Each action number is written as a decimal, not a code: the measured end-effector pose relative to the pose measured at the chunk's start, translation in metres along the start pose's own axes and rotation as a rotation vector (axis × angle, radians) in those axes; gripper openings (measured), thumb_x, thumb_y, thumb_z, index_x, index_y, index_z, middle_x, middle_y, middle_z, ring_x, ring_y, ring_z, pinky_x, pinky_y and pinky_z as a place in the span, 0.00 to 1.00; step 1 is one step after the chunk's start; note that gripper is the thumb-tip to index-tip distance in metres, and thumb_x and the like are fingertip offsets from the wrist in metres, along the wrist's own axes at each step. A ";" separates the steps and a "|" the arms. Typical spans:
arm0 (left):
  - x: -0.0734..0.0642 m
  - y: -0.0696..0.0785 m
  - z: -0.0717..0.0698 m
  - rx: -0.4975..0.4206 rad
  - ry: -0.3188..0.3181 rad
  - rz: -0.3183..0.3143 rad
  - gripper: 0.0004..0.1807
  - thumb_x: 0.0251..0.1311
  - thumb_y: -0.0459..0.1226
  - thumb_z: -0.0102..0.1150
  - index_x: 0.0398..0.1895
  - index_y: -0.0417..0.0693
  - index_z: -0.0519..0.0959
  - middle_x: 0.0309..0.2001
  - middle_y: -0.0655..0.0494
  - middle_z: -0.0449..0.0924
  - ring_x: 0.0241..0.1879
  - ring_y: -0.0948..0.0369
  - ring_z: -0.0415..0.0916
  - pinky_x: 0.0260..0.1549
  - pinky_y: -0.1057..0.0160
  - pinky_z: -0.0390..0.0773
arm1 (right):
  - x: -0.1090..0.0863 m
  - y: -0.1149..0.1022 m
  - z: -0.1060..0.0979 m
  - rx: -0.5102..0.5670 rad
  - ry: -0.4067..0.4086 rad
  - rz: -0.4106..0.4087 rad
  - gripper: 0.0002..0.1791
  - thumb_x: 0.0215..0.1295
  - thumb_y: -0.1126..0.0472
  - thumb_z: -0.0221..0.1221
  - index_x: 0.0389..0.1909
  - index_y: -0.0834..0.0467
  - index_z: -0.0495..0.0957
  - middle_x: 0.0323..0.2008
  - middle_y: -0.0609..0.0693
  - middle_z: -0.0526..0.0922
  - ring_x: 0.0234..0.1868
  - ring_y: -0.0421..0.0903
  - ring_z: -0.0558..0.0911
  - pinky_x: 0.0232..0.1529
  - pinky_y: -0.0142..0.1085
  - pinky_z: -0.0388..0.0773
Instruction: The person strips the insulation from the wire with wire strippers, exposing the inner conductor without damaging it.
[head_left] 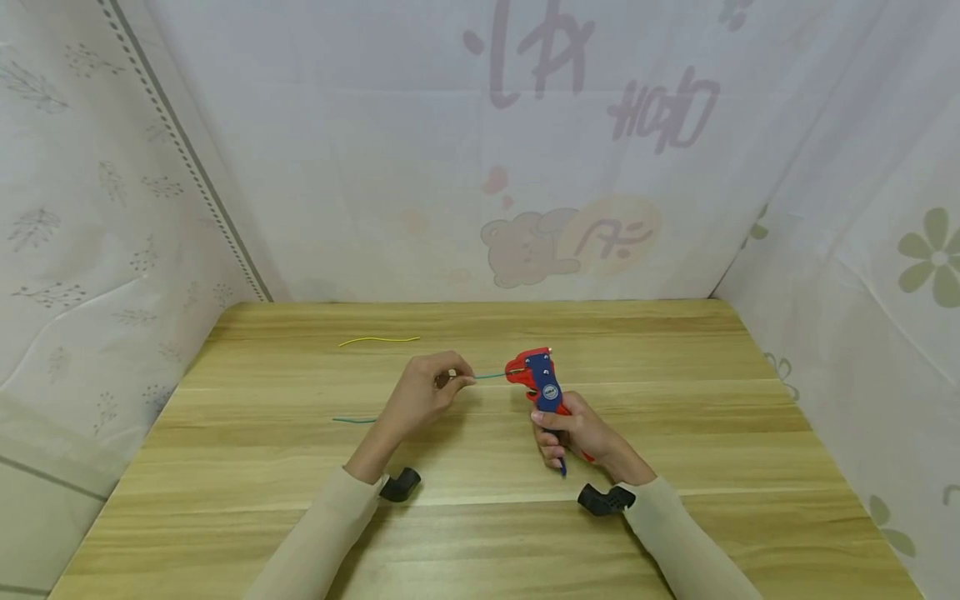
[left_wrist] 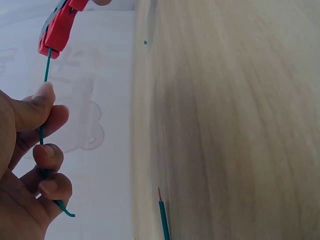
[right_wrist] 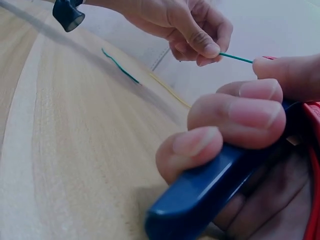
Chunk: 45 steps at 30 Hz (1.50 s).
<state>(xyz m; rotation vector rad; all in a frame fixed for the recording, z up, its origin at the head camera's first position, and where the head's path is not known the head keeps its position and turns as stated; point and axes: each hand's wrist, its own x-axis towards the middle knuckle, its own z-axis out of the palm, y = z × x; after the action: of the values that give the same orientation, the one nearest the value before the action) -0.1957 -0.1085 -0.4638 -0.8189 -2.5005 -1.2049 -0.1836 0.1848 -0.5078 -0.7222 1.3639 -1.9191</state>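
Observation:
My right hand (head_left: 581, 427) grips a red and blue wire stripper (head_left: 542, 372) by its handles, fingers wrapped round the blue one (right_wrist: 200, 187). Thumb and forefinger of my left hand (head_left: 420, 390) pinch a green wire (head_left: 491, 376). One end of that wire runs into the stripper's red nose (left_wrist: 54, 42), where its tip is hidden. The other end trails down past the curled lower fingers of the left hand in the left wrist view. On the table by the left forearm lies a second green wire (head_left: 354, 420), with bare copper (left_wrist: 159, 193) at one end.
Farther back on the wooden table (head_left: 262, 400) lies a yellow wire (head_left: 378, 339). A tiny green scrap (left_wrist: 145, 42) is on the tabletop. Patterned cloth (head_left: 375, 150) hangs behind the table and at both sides. Each wrist wears a black camera (head_left: 401, 484).

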 end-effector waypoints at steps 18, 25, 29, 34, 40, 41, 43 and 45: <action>0.000 0.004 -0.003 0.047 0.009 -0.020 0.04 0.62 0.34 0.71 0.31 0.53 0.86 0.27 0.59 0.83 0.22 0.63 0.67 0.23 0.70 0.65 | -0.001 -0.003 -0.001 -0.036 -0.045 0.014 0.13 0.82 0.63 0.45 0.40 0.72 0.61 0.22 0.47 0.70 0.19 0.42 0.74 0.26 0.36 0.84; 0.000 0.009 -0.003 0.231 0.090 0.119 0.06 0.57 0.33 0.75 0.29 0.52 0.85 0.29 0.62 0.85 0.28 0.65 0.74 0.28 0.68 0.76 | 0.000 -0.003 -0.001 -0.039 -0.042 0.019 0.12 0.82 0.63 0.45 0.41 0.70 0.63 0.23 0.48 0.71 0.20 0.43 0.75 0.28 0.37 0.84; 0.002 0.011 -0.002 0.354 0.153 0.268 0.07 0.54 0.32 0.77 0.27 0.50 0.86 0.28 0.61 0.86 0.27 0.63 0.77 0.27 0.67 0.78 | 0.000 -0.003 -0.001 -0.033 -0.041 0.028 0.10 0.82 0.63 0.44 0.41 0.68 0.64 0.23 0.47 0.71 0.21 0.43 0.75 0.28 0.36 0.84; 0.003 0.011 0.000 0.490 0.211 0.381 0.07 0.56 0.33 0.75 0.25 0.50 0.86 0.26 0.61 0.86 0.25 0.62 0.73 0.23 0.68 0.68 | -0.001 -0.003 -0.002 -0.014 -0.046 0.033 0.10 0.82 0.62 0.45 0.42 0.66 0.65 0.23 0.46 0.72 0.21 0.42 0.76 0.29 0.36 0.85; 0.004 0.011 0.002 0.577 0.238 0.407 0.07 0.57 0.32 0.73 0.25 0.51 0.85 0.26 0.61 0.86 0.27 0.61 0.73 0.24 0.67 0.66 | 0.000 -0.003 -0.001 0.006 -0.034 0.035 0.10 0.82 0.61 0.45 0.41 0.65 0.65 0.23 0.47 0.71 0.20 0.42 0.74 0.27 0.36 0.83; 0.004 0.012 0.002 0.581 0.239 0.406 0.07 0.57 0.32 0.74 0.25 0.51 0.86 0.26 0.61 0.86 0.27 0.61 0.73 0.24 0.67 0.67 | 0.000 -0.003 -0.001 0.008 -0.023 0.038 0.10 0.82 0.62 0.46 0.41 0.65 0.65 0.22 0.47 0.70 0.19 0.42 0.73 0.26 0.36 0.83; 0.004 0.012 0.002 0.587 0.238 0.404 0.07 0.57 0.32 0.74 0.25 0.51 0.86 0.26 0.61 0.86 0.27 0.61 0.74 0.24 0.67 0.67 | 0.000 -0.003 0.000 0.004 0.028 0.052 0.09 0.82 0.61 0.47 0.41 0.63 0.65 0.20 0.45 0.68 0.17 0.39 0.71 0.22 0.33 0.79; 0.003 0.011 0.002 0.581 0.228 0.393 0.07 0.56 0.31 0.75 0.25 0.51 0.86 0.26 0.61 0.86 0.27 0.61 0.74 0.24 0.67 0.68 | 0.001 -0.003 0.001 0.001 0.081 0.068 0.09 0.81 0.59 0.48 0.42 0.62 0.64 0.19 0.43 0.66 0.15 0.37 0.68 0.19 0.31 0.75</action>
<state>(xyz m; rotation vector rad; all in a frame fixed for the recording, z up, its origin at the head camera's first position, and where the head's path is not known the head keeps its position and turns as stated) -0.1916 -0.0997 -0.4565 -0.8858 -2.1794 -0.3842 -0.1837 0.1839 -0.5049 -0.5957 1.4181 -1.9133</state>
